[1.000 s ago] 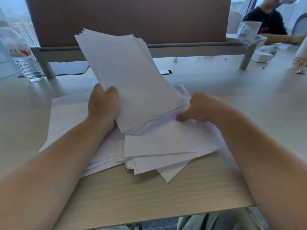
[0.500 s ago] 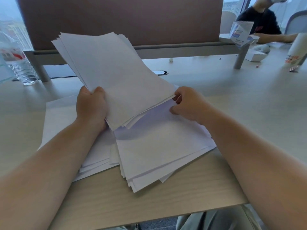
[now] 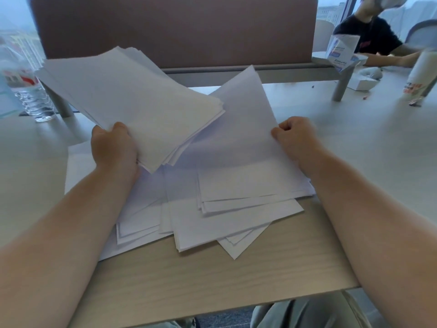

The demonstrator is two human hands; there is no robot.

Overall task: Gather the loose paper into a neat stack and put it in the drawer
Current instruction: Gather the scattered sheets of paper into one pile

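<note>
My left hand [image 3: 113, 147] grips the near edge of a bundle of white sheets [image 3: 132, 102], held tilted above the table. My right hand [image 3: 295, 136] pinches the right edge of a single sheet [image 3: 238, 143], lifted with its far corner raised. Beneath both lies a messy pile of loose white paper [image 3: 212, 223], fanned out at several angles on the wooden table [image 3: 212, 285]. No drawer is in view.
A brown partition [image 3: 175, 29] on grey legs stands behind the paper. A clear water bottle [image 3: 28, 95] is at the far left. At the far right sit a person in a black shirt [image 3: 369, 39], a small carton [image 3: 340, 50] and a white cup [image 3: 421, 76].
My right hand has lifted one sheet off the pile and raised it. The bundle in my left hand has swung further to the left.
</note>
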